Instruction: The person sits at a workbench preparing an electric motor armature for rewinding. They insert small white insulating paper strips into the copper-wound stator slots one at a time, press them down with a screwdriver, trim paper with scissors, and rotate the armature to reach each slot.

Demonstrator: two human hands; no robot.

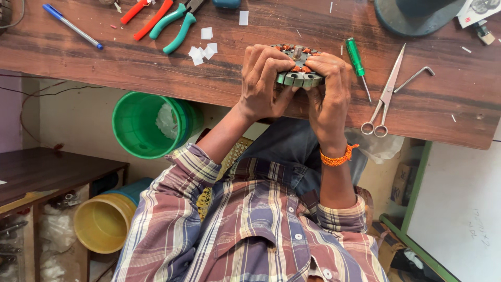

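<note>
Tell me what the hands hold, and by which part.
Both hands, left and right, grip a round motor stator by its outer rim, one on each side.

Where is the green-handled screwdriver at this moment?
In the head view, the green-handled screwdriver lies on the wooden table, between the right hand and the scissors.

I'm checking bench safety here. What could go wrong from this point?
The left hand and right hand grip the round motor part at the table edge; a slip could drop it. The scissors and green screwdriver lie near the right hand and might jab it.
</note>
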